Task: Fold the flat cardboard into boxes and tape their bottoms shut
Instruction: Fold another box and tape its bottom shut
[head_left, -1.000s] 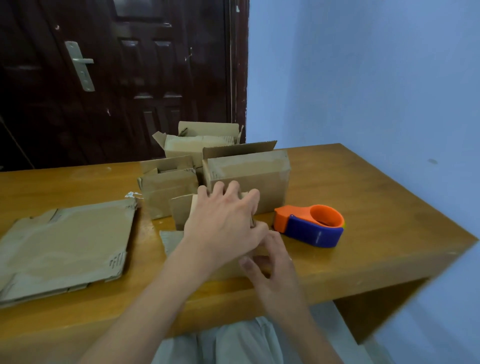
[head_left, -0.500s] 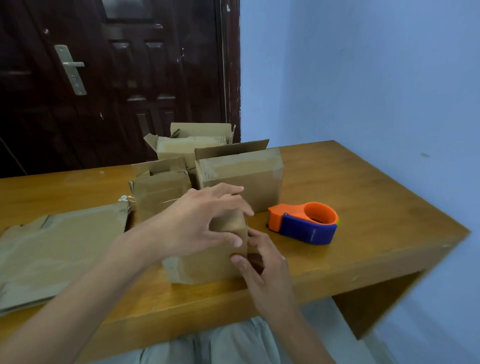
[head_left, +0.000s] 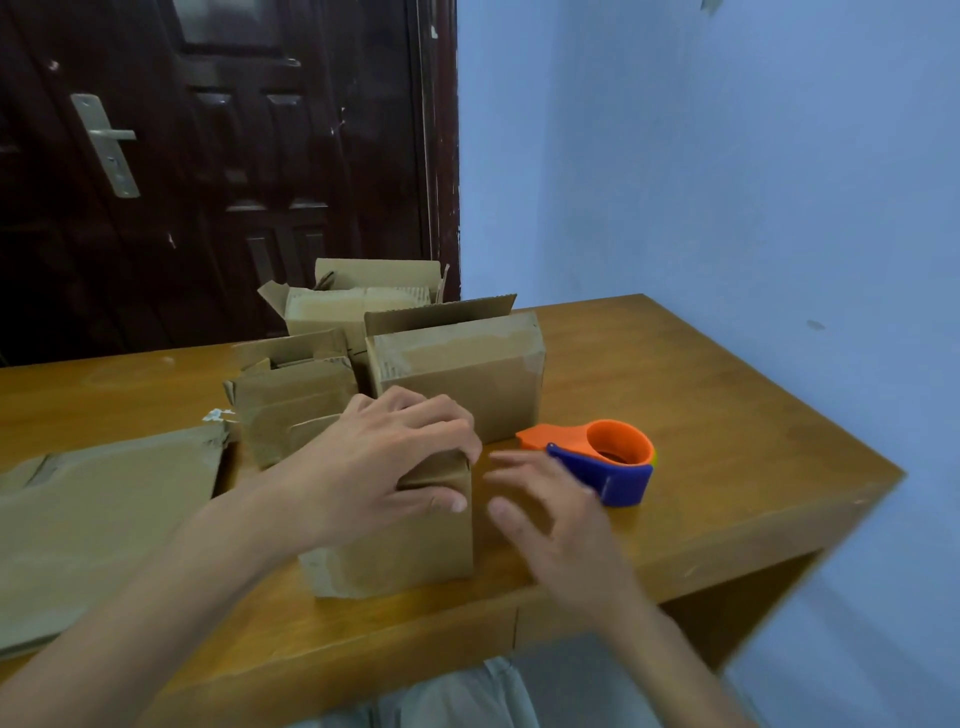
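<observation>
A small brown cardboard box stands near the front edge of the wooden table. My left hand lies over its top, fingers curled over the far edge and thumb on the front face, holding the flaps down. My right hand hovers just right of the box, fingers spread and relaxed, blurred, holding nothing. An orange and blue tape dispenser sits on the table just beyond my right hand's fingertips.
Three folded boxes stand behind: one in the middle, one to its left, one at the back. Flat cardboard lies at the left. A dark door and a blue wall stand behind the table.
My right hand has left the box's right side and moved right, toward the tape dispenser. My left hand stays on the box top. The box now stands upright.
</observation>
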